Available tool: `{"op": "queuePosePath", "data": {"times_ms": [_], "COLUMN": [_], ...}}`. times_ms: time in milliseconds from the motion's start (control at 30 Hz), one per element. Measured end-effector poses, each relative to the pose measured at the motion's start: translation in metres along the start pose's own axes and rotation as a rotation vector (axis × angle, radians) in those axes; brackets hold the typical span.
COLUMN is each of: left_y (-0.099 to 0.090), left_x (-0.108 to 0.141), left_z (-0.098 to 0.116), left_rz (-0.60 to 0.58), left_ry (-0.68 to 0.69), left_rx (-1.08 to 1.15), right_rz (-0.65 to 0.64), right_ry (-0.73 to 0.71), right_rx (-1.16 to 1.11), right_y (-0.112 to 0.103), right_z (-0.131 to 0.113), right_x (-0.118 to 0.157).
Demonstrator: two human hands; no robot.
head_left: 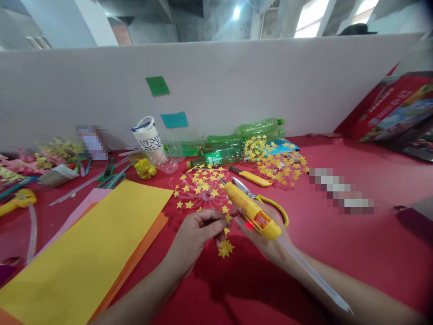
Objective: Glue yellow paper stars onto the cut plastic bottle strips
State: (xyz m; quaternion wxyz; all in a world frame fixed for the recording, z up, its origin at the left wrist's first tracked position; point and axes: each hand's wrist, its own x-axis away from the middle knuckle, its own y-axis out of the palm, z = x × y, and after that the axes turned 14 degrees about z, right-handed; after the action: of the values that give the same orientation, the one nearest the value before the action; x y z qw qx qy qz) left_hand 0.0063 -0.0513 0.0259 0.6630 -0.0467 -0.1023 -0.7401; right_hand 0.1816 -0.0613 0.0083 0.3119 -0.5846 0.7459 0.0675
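My right hand [267, 230] is closed around a yellow hot glue gun [252, 207], its nozzle directed up and left and a clear glue stick trailing from its back. A red light glows on the gun's underside. My left hand [199, 234] is closed in a pinch at a strip of a cut clear plastic bottle [194, 196], whose splayed strips carry yellow paper stars [203, 186]. More yellow stars [226, 248] lie just below the left fingertips. What exactly sits between those fingertips is partly hidden. Scissors with yellow handles [286, 215] lie behind the glue gun.
Yellow paper sheets [101, 239] cover the left front. A yellow cutter knife [255, 178], green bottles [223, 149] and another star-covered plastic piece [282, 167] lie behind my hands. A white cup [149, 139] stands by the partition [209, 81]. A second glue gun [18, 202] lies far left.
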Motion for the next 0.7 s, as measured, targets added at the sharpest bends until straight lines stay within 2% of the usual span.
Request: {"op": "queuePosePath", "data": {"times_ms": [100, 200, 400, 567, 700], "left_y": [-0.001, 0.0, 0.004, 0.006, -0.002], "left_x": [0.001, 0.004, 0.009, 0.011, 0.013], "left_z": [-0.004, -0.005, 0.0, -0.001, 0.002], "left_rz": [-0.012, -0.007, 0.085, 0.089, 0.179], "left_ry": [-0.012, -0.028, 0.086, 0.133, 0.221], "left_rx": [0.009, -0.006, -0.13, -0.16, -0.164], "right_rz": [-0.047, -0.082, -0.073, -0.04, -0.022], "right_ry": [0.063, 0.064, -0.009, -0.013, -0.155], "right_rx": [-0.046, -0.026, 0.039, 0.069, 0.076], "right_y": [0.003, 0.004, 0.004, 0.004, -0.002], "right_z": [0.005, 0.002, -0.009, -0.005, -0.007], "right_x": [0.003, 0.004, 0.001, 0.003, -0.001]}}
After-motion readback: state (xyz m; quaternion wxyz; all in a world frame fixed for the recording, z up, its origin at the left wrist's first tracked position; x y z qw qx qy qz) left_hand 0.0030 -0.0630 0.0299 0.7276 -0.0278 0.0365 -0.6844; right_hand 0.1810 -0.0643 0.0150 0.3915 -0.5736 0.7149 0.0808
